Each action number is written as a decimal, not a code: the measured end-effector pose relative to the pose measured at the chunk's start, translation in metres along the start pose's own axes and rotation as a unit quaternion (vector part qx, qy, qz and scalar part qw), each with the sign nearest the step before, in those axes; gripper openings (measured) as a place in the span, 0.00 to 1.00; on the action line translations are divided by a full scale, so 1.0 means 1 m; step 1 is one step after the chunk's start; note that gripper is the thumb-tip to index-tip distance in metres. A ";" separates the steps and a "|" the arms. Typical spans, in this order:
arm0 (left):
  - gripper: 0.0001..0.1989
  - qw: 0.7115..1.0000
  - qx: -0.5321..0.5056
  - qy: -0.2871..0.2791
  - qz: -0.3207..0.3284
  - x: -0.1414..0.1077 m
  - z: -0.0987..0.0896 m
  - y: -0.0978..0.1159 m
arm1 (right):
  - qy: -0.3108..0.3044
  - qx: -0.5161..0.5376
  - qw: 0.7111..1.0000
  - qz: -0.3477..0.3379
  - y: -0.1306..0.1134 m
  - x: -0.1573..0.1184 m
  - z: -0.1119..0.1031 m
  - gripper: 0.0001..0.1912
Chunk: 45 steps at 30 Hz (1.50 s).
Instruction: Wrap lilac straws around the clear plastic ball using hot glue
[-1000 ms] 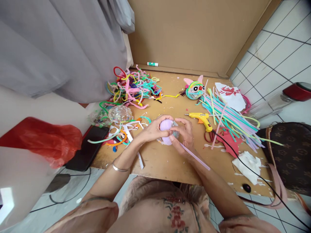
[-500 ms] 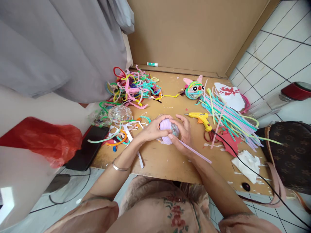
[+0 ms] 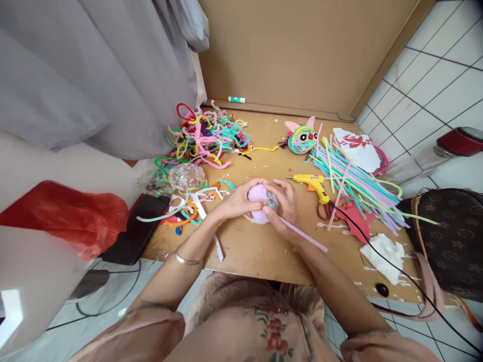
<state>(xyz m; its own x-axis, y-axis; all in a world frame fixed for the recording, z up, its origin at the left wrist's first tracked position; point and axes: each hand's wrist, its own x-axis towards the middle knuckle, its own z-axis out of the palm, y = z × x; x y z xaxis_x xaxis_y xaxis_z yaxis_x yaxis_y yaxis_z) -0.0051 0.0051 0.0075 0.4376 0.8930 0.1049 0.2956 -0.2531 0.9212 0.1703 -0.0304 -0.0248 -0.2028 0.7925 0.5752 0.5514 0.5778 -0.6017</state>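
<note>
Over the front of the wooden table, my left hand (image 3: 239, 198) grips the left side of a clear ball (image 3: 271, 201) partly wrapped in rows of lilac pipe cleaner (image 3: 257, 195). My right hand (image 3: 283, 203) holds the ball's right side, its thumb pressing near the edge of the wrapped rows. A loose lilac end (image 3: 305, 234) sticks out under the right hand toward the lower right. The palms and the far side of the ball are hidden.
A yellow glue gun (image 3: 311, 183) with a black cord lies right of my hands, by red scissors (image 3: 323, 211). Straight pipe cleaners (image 3: 358, 181) and a decorated ball (image 3: 302, 140) sit behind. Tangled pipe cleaners (image 3: 206, 133), another clear ball (image 3: 186, 176) and a phone (image 3: 138, 229) are left.
My right thumb has shifted very slightly on the ball, and the loose lilac end has moved a little up and left. Both hands keep their hold.
</note>
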 end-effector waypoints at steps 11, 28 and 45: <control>0.24 1.000 -0.004 -0.005 0.003 -0.001 0.000 0.002 | 0.021 0.026 0.999 -0.018 -0.001 0.001 -0.001 0.20; 0.25 1.000 -0.017 -0.009 -0.004 -0.001 0.001 0.003 | 0.047 0.027 0.997 -0.050 0.000 0.000 0.000 0.15; 0.26 1.000 -0.001 0.007 0.009 0.000 0.002 -0.005 | -0.033 -0.011 0.999 0.001 0.000 -0.001 -0.001 0.26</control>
<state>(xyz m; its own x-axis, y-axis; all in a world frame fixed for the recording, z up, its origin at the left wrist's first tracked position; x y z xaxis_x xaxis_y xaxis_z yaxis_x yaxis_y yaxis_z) -0.0048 0.0060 0.0027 0.4316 0.8931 0.1267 0.2859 -0.2686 0.9198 0.1716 -0.0311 -0.0246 -0.2535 0.8056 0.5354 0.5696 0.5717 -0.5905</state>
